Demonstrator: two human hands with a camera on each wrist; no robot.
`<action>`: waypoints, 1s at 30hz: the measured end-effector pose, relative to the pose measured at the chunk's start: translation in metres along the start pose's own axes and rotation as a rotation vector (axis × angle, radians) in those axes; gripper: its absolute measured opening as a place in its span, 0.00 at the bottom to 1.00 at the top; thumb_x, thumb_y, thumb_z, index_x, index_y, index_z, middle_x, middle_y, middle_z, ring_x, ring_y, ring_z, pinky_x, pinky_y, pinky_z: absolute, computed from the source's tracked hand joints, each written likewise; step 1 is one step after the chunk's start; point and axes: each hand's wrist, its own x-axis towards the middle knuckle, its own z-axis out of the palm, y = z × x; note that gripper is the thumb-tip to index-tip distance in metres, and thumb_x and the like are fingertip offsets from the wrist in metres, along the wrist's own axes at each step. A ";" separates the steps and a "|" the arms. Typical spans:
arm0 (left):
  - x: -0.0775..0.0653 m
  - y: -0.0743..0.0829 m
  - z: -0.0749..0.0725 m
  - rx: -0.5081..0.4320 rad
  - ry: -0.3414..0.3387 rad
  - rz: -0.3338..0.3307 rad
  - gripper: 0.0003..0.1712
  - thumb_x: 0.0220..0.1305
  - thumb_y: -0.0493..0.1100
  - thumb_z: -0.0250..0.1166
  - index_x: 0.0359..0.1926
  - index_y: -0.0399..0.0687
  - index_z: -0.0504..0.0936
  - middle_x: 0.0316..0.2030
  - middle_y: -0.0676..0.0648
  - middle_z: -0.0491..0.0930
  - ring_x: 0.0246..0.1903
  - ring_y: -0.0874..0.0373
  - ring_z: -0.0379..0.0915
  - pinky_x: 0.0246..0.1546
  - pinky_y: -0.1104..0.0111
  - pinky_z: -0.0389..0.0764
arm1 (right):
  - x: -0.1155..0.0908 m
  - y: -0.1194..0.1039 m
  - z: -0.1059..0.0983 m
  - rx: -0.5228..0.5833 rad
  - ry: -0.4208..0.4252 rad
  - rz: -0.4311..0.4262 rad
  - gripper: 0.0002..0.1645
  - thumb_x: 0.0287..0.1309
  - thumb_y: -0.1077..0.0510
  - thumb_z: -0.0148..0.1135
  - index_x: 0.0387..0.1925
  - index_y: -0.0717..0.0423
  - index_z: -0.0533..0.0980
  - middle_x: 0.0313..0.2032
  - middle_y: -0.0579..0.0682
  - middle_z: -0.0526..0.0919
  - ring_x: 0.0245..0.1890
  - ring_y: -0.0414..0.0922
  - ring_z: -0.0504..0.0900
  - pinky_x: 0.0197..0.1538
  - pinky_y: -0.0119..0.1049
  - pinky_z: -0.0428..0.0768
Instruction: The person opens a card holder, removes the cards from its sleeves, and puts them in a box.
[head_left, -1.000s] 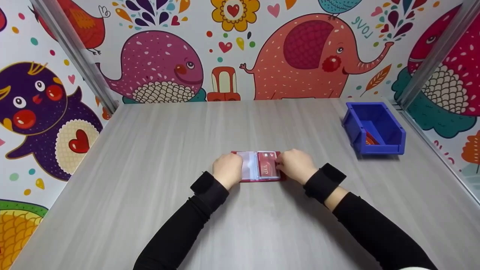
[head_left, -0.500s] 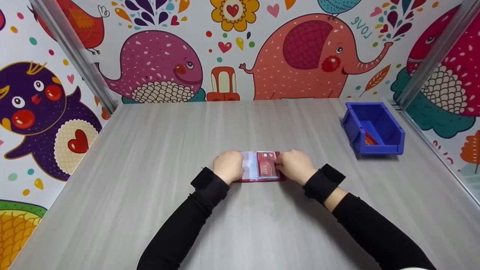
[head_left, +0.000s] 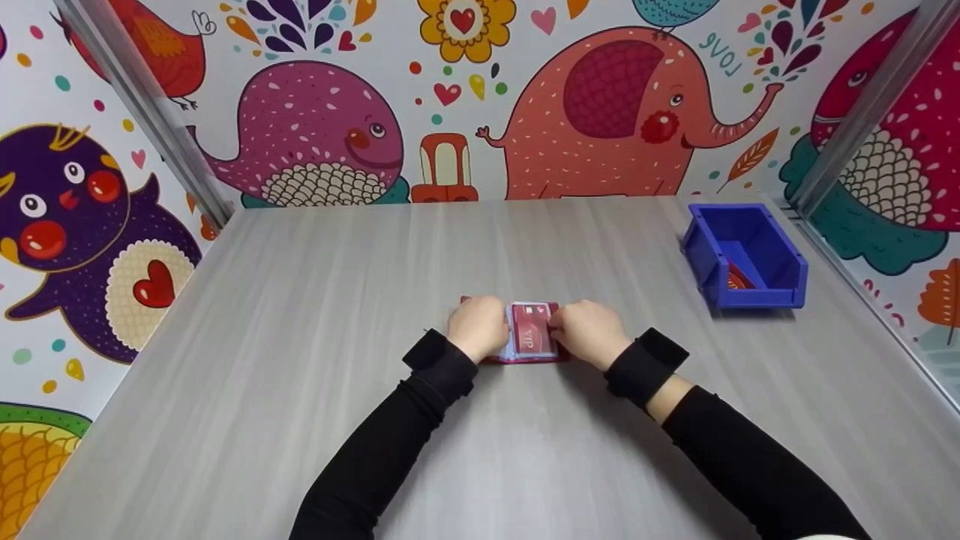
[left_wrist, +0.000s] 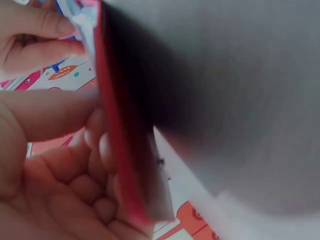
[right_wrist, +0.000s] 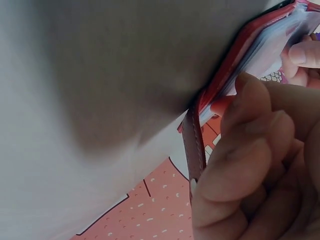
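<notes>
A red card holder lies spread in front of me, its clear plastic sleeves facing up. A red card marked VIP sits in the right-hand sleeve. My left hand pinches the left cover between thumb and fingers; in the left wrist view that red cover stands up at a steep tilt. At the opposite edge, my right hand grips the holder with curled fingers, thumb by the sleeves. A dark red strap with stitching hangs from the holder beside those fingers.
A blue plastic bin stands at the back right of the grey table, with a red printed piece inside. Cartoon-printed walls with metal corner posts enclose the table at the back and both sides.
My left hand has moved to the right and brought up the left cover, which now leans toward the middle. The right hand stays in place at the right edge.
</notes>
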 end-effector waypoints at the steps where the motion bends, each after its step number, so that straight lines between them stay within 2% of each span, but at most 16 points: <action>1: 0.000 0.000 0.001 -0.002 0.002 0.000 0.10 0.60 0.37 0.63 0.22 0.42 0.79 0.30 0.43 0.83 0.32 0.46 0.80 0.34 0.53 0.80 | 0.000 0.000 0.000 0.001 0.000 -0.001 0.05 0.54 0.63 0.71 0.24 0.54 0.83 0.24 0.51 0.84 0.24 0.49 0.79 0.29 0.47 0.78; 8: 0.003 0.003 0.007 -0.006 -0.006 -0.004 0.08 0.58 0.37 0.64 0.23 0.40 0.82 0.31 0.42 0.84 0.33 0.46 0.81 0.38 0.54 0.80 | 0.000 -0.002 0.000 0.015 -0.001 0.006 0.03 0.54 0.63 0.71 0.27 0.55 0.84 0.26 0.51 0.84 0.25 0.48 0.80 0.30 0.47 0.79; 18: 0.005 0.005 0.008 -0.052 -0.074 -0.080 0.08 0.58 0.38 0.64 0.23 0.42 0.80 0.32 0.43 0.84 0.32 0.48 0.79 0.38 0.56 0.80 | -0.001 -0.001 0.000 0.014 -0.017 0.023 0.02 0.56 0.63 0.70 0.32 0.57 0.86 0.28 0.52 0.86 0.27 0.50 0.81 0.32 0.48 0.79; 30: 0.006 0.004 0.006 -0.041 -0.105 -0.083 0.08 0.58 0.40 0.63 0.25 0.41 0.81 0.35 0.42 0.84 0.35 0.47 0.80 0.40 0.55 0.79 | -0.001 0.001 0.001 0.017 -0.008 0.002 0.02 0.56 0.62 0.70 0.28 0.55 0.85 0.27 0.52 0.86 0.27 0.49 0.81 0.32 0.47 0.79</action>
